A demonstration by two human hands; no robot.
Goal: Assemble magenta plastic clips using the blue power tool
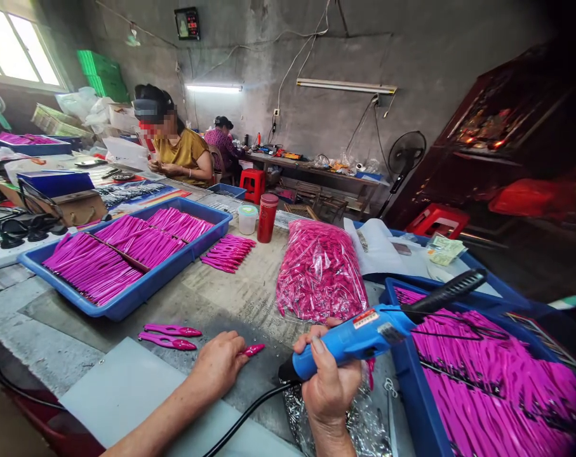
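Note:
My left hand [221,362] is on the worktop with its fingers closed on a long magenta clip [253,350], whose glossy tip sticks out to the right. My right hand [333,381] is wrapped round a blue corded power tool [352,339]. The tool lies slanted, its black ribbed end up to the right and its cable at the lower left. Two more magenta clips [171,336] lie left of my left hand. Below the tool is a clear bag of small metal parts [364,419], partly hidden by my right hand.
Blue trays of magenta pieces stand at left [111,311] and right [402,374]. Further back are a clear bag of pink pieces [321,273], a clip pile [228,252] and a red tumbler [267,219]. A pale board [126,387] lies in front. Two people sit beyond.

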